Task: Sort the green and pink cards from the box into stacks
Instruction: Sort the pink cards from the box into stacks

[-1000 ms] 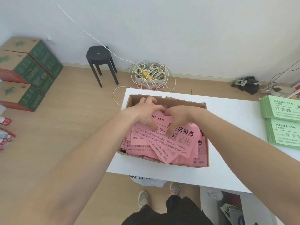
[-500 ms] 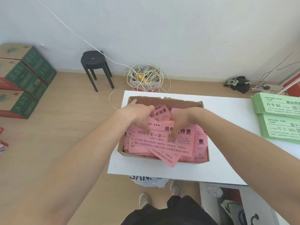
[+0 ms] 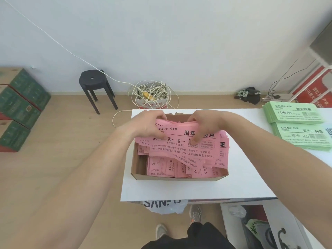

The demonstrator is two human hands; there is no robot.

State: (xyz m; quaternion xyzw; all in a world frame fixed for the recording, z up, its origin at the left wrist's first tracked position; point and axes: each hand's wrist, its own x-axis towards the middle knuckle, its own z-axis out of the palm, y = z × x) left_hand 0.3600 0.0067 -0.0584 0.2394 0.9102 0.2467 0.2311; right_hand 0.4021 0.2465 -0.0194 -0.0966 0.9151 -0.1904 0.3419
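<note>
both hands, the left hand [image 3: 147, 127] and the right hand [image 3: 204, 125], grasp a thick uneven bundle of pink cards [image 3: 181, 147] over the box [image 3: 179, 177] on the white table [image 3: 179, 192], and i think loose cards at the near edge may slip out, because only the far edge is pinched.

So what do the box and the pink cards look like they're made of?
The box: brown matte cardboard, likely corrugated; ragged, torn far rim. The pink cards: thin printed paper or light cardstock, no glare; those the left hand and right hand grip curve slightly.
</note>
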